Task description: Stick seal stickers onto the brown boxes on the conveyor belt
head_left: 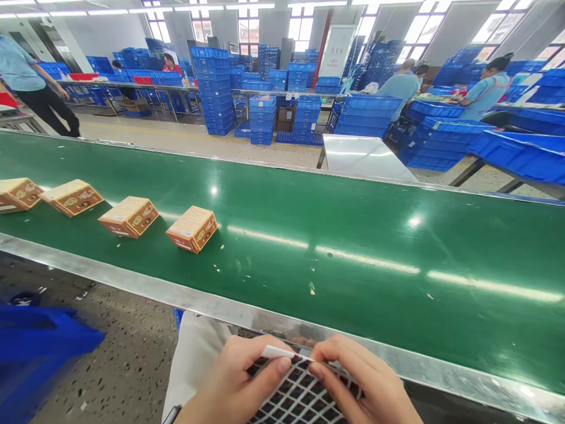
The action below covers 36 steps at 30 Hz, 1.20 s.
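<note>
My left hand (253,377) and my right hand (353,377) are close together at the near edge of the conveyor. Between their thumbs and fingers they pinch a thin white strip (278,352), which looks like folded paper or a label. A small dark red patch shows on it near the right fingertips. Under the hands lies a black surface with a white diamond lattice (302,391), probably clothing. On the green conveyor belt (353,229), several brown and cream cartons (193,228) stand in a row to the left, apart from both hands.
A metal rail (273,321) edges the belt on my side. Lower left is a blurred blue bin (44,353). Across the belt are a metal table (368,156), stacked blue crates (214,91), a standing person (30,82) and seated people (488,88). Small scraps dot the belt.
</note>
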Motion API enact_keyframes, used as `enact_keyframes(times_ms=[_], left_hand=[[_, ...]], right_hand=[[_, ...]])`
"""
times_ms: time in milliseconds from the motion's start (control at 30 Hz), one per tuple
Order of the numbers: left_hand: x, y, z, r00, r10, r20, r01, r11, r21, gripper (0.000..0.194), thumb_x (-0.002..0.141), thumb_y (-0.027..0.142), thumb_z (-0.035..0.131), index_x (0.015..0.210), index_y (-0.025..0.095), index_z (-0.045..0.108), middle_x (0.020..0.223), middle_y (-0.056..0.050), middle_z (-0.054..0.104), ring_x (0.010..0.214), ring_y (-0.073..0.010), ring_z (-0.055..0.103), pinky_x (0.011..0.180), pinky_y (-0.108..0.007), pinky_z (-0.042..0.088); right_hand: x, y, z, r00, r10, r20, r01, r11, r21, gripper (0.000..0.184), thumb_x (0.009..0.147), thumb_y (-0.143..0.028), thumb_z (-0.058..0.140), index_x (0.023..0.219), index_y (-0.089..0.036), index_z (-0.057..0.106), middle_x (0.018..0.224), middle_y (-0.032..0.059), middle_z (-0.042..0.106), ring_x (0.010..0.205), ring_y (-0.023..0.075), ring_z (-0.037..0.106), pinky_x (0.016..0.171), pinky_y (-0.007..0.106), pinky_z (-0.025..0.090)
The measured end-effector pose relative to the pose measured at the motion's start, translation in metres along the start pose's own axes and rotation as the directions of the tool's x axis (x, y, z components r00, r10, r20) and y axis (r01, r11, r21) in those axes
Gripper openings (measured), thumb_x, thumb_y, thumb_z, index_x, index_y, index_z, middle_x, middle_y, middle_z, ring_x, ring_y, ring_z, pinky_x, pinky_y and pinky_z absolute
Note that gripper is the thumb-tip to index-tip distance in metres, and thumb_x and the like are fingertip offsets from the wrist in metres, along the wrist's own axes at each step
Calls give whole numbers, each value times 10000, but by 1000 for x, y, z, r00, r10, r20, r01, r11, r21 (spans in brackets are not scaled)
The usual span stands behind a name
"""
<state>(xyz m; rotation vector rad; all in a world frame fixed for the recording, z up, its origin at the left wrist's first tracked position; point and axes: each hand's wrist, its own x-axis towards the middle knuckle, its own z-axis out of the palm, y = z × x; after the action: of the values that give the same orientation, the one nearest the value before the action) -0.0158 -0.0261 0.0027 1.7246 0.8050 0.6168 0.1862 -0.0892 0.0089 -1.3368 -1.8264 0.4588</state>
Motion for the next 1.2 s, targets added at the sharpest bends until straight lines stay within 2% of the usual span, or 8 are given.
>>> enact_keyframes(times_ms=[200,400,600,700,867,933,1067,1200], left_hand=[[2,1,0,998,-51,-29,52,998,47,298,983,399,505,982,238,756,879,-3,776,767,-154,696,729,-183,494],[5,-1,2,999,-27,-39,28,999,39,319,999,388,491,922,212,746,810,-15,761,721,-155,681,693,-187,491],[4,-8,3,989,-3,-148,6,1000,18,372,998,436,488,857,197,735,723,-13,732,632,-143,640,625,-190,476],[3,-4,-1,983,-48,-176,49,999,-1,387,986,449,494,838,189,740,717,-18,726,638,-147,641,613,-195,470],[3,5,-6,985,-128,-119,117,989,-95,144,821,302,680,852,194,771,777,-23,758,710,-165,691,655,-202,508],[4,4,-7,986,-144,-87,135,985,-105,162,756,274,753,897,201,789,813,-29,777,732,-179,709,662,-210,529],[6,-3,-9,995,-102,-4,102,992,-79,172,831,342,733,857,203,831,747,-59,784,646,-186,693,603,-237,530],[5,-6,-9,992,-117,-49,108,983,-147,171,837,345,729,816,215,837,695,-55,771,609,-173,674,591,-229,518]], right_hand=[[-6,9,6,1000,3,6,-3,999,-48,354,1105,-388,360,886,-242,597,728,2,648,634,153,649,632,230,537],[-7,13,9,998,14,53,-13,999,-32,366,1110,-380,334,900,-239,598,738,7,646,648,156,653,636,239,546],[-9,13,6,997,77,12,-77,997,28,301,1057,-490,470,998,-250,643,839,23,708,723,178,691,675,243,573],[-10,12,2,991,131,-4,-130,991,39,330,1021,-548,521,972,-253,662,835,15,721,700,179,693,669,238,574],[-7,8,-5,997,82,-4,-82,995,60,308,1051,-436,518,844,-242,636,730,-2,691,621,158,668,634,228,548],[-6,7,-5,998,55,1,-55,996,70,292,1051,-412,529,850,-239,652,729,0,696,631,159,670,626,231,543],[-6,6,-4,998,61,13,-62,993,99,305,1038,-418,557,842,-235,704,704,14,697,626,167,666,585,238,534],[-6,5,-5,991,126,40,-131,975,181,334,1028,-463,560,866,-228,734,707,31,699,597,173,654,603,253,556]])
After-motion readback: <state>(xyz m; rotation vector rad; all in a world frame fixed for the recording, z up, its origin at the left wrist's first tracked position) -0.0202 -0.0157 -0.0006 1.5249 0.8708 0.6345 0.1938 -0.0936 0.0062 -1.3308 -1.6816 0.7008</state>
